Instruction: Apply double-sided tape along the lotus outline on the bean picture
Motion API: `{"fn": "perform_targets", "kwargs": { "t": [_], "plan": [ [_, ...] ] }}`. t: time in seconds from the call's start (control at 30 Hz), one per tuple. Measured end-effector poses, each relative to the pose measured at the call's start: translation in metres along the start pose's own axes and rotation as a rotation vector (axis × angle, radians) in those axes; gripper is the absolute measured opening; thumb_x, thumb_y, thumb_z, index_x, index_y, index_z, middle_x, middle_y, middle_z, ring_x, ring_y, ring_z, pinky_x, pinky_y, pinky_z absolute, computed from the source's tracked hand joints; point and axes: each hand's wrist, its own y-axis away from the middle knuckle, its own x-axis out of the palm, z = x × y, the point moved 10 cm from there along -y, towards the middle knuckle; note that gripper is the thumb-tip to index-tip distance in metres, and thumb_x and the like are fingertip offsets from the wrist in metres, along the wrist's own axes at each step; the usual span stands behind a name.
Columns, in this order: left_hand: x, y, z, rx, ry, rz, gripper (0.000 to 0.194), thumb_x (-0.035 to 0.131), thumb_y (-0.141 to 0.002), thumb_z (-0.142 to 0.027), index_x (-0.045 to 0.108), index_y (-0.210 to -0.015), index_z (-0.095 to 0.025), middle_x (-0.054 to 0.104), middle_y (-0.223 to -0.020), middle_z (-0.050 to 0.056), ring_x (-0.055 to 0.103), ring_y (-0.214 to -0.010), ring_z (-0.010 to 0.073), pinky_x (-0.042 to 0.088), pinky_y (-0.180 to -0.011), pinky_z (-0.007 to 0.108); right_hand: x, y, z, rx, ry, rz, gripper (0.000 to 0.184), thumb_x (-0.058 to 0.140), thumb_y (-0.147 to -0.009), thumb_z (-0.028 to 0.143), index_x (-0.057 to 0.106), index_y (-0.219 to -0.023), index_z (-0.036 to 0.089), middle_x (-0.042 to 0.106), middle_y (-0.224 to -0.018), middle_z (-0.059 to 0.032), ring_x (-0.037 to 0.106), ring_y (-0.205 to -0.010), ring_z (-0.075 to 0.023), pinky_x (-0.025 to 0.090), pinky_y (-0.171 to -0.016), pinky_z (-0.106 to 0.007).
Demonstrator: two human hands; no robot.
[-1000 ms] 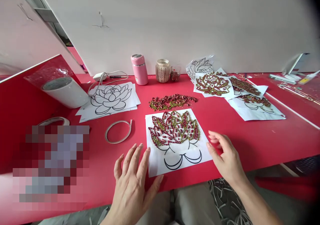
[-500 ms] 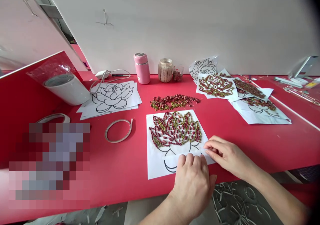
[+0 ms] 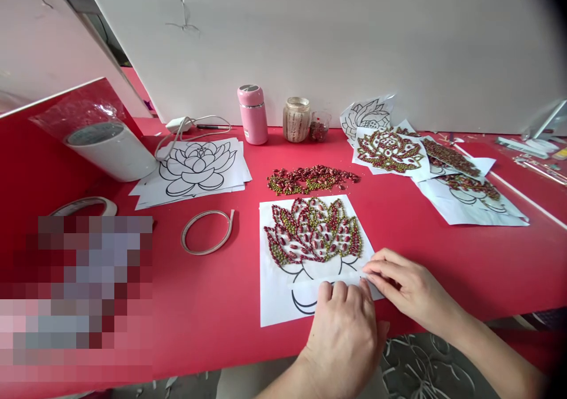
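Observation:
A sheet of paper (image 3: pixel 274 310) with a printed lotus lies in front of me, its upper petals covered with red and green beans (image 3: pixel 316 234). Across the bare lower petals runs a pale strip of tape (image 3: pixel 305 282). My left hand (image 3: pixel 345 334) rests over the sheet's lower right part with fingers bent down and close together; its fingertips and anything in them are hidden. Beside it, my right hand (image 3: pixel 407 284) is closed, thumb and fingers pinched at the strip's right end near the paper's edge.
Loose beans (image 3: pixel 312 179) are heaped behind the sheet. A tape roll (image 3: pixel 207 232) and printed lotus sheets (image 3: pixel 199 169) lie left. A pink flask (image 3: pixel 253 115) and jar (image 3: pixel 296 120) stand at the back. Bean-covered sheets (image 3: pixel 392 151) lie at the right.
The view has shifted a little. My hands stay at the sheet's lower right, with the right fingertips still pinched near the strip's end.

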Motion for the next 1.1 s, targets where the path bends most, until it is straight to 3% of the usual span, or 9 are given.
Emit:
{"fn": "perform_targets", "kwargs": {
  "t": [0.17,0.3,0.4,0.6,0.87,1.1],
  "plan": [
    [0.003,0.0,-0.002,-0.003,-0.014,-0.011,0.041,0.039,-0.085,-0.038,0.049,-0.112,-0.009,0.054,-0.077,0.002,0.047,-0.068,0.0177,0.034,-0.06,0.035,0.0,0.005,0.002,-0.029,0.014,-0.063,0.018,0.04,-0.091,0.023,0.058,-0.088,0.021,0.055,-0.084,-0.0026,0.056,-0.078,-0.0128,0.047,-0.07,-0.023],
    [0.002,-0.001,-0.001,-0.007,-0.011,-0.013,0.046,0.042,-0.083,-0.038,0.046,-0.116,-0.006,0.056,-0.079,0.003,0.047,-0.069,0.0179,0.035,-0.06,0.035,0.0,0.007,-0.005,0.038,0.006,-0.051,0.018,0.041,-0.09,0.026,0.056,-0.083,0.021,0.056,-0.082,-0.0032,0.056,-0.072,-0.0125,0.048,-0.064,-0.022],
    [0.002,-0.001,-0.001,-0.006,-0.004,-0.013,0.046,0.042,-0.083,-0.037,0.045,-0.117,-0.006,0.056,-0.079,0.004,0.048,-0.069,0.0179,0.035,-0.06,0.035,-0.001,0.008,-0.01,0.081,0.006,-0.068,0.014,0.044,-0.088,0.028,0.056,-0.09,0.021,0.057,-0.086,-0.0039,0.057,-0.07,-0.0123,0.049,-0.062,-0.021],
    [0.0,0.0,-0.002,0.005,-0.006,-0.02,0.043,0.042,-0.084,-0.036,0.047,-0.115,-0.006,0.055,-0.079,0.004,0.048,-0.069,0.0173,0.036,-0.06,0.034,0.0,0.008,-0.01,0.08,0.0,-0.084,0.017,0.043,-0.088,0.029,0.058,-0.09,0.021,0.059,-0.087,-0.004,0.059,-0.077,-0.0138,0.05,-0.067,-0.023],
    [-0.001,-0.001,-0.001,-0.001,-0.003,-0.03,0.039,0.045,-0.082,-0.034,0.049,-0.111,-0.008,0.054,-0.077,0.002,0.048,-0.068,0.0172,0.036,-0.06,0.034,0.004,0.006,-0.011,0.129,0.029,-0.037,0.011,0.043,-0.087,0.028,0.053,-0.088,0.022,0.057,-0.084,-0.0022,0.057,-0.071,-0.0131,0.049,-0.065,-0.024],
    [-0.001,0.0,-0.002,0.002,0.006,-0.039,0.04,0.047,-0.082,-0.035,0.049,-0.111,-0.008,0.054,-0.077,0.003,0.048,-0.068,0.0168,0.036,-0.06,0.034,0.001,0.007,-0.011,0.143,0.021,-0.069,0.009,0.044,-0.086,0.028,0.05,-0.082,0.022,0.055,-0.079,-0.0008,0.056,-0.065,-0.0121,0.049,-0.06,-0.022]
  ]
}}
